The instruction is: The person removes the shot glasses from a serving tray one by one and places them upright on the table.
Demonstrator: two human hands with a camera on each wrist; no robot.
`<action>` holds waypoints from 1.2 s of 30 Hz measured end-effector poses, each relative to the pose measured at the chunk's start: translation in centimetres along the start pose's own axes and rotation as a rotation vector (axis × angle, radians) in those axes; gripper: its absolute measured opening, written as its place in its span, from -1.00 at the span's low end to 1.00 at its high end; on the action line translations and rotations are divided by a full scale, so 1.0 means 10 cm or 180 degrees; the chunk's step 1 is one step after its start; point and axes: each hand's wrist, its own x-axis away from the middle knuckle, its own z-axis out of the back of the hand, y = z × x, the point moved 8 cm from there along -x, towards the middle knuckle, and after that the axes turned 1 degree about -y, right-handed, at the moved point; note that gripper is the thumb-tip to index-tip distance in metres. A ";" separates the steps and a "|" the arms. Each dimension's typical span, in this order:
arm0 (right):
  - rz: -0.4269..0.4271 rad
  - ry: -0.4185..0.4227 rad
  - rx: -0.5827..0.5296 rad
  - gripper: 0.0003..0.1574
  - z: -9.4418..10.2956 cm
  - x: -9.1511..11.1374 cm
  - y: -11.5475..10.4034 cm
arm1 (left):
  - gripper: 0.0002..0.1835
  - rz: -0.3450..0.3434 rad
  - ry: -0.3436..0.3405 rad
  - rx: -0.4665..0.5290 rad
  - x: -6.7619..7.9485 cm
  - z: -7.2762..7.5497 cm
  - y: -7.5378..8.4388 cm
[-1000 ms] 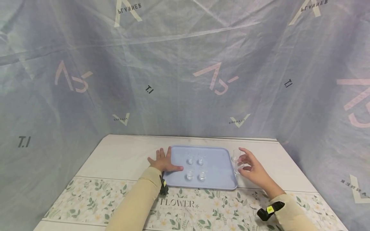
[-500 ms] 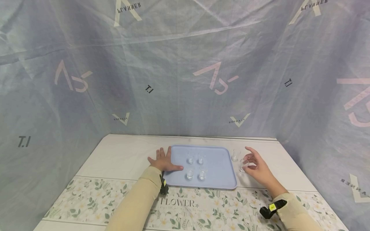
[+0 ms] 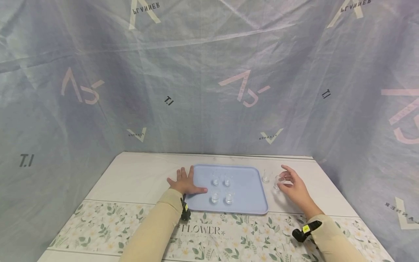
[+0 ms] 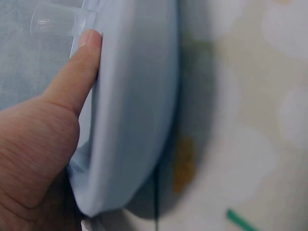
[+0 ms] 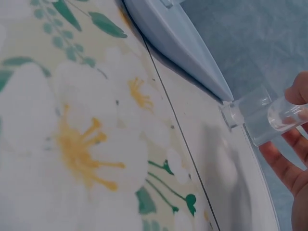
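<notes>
My left hand [image 3: 186, 183] lies with fingers spread over the left edge of a pale blue tray [image 3: 247, 189]. Its thumb [image 4: 79, 72] rests along the tray rim in the left wrist view. Several small clear shot glasses stand on the tray, among them a front one [image 3: 229, 197] and a back one [image 3: 216, 180]. Right of the tray, my right hand [image 3: 294, 187] pinches another clear shot glass [image 5: 259, 127] between thumb and fingers, close over the white tabletop. Just left of it, one more shot glass [image 3: 266, 177] stands beside the tray's right edge.
A white table cover [image 3: 140, 171] with a floral band [image 3: 108, 225] along the front lies under everything. Grey-blue printed curtains [image 3: 203, 91] hang behind and on both sides. A black camera sits on each wrist.
My right hand has carried its shot glass rightward and slightly back, away from the tray's right edge and the other standing glass. My left hand has stayed on the tray.
</notes>
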 end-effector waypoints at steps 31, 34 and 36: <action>-0.0258 0.0077 -0.0071 0.11 -0.02 -0.24 0.24 | 0.48 0.0030 -0.0026 0.0000 0.06 0.03 0.03; -0.0264 0.0105 -0.0106 0.10 -0.02 -0.25 0.25 | 0.47 0.0047 -0.0060 -0.0001 0.06 0.03 0.03; -0.0270 0.0113 -0.0097 0.08 -0.03 -0.26 0.25 | 0.47 0.0044 -0.0064 0.0012 0.06 0.04 0.03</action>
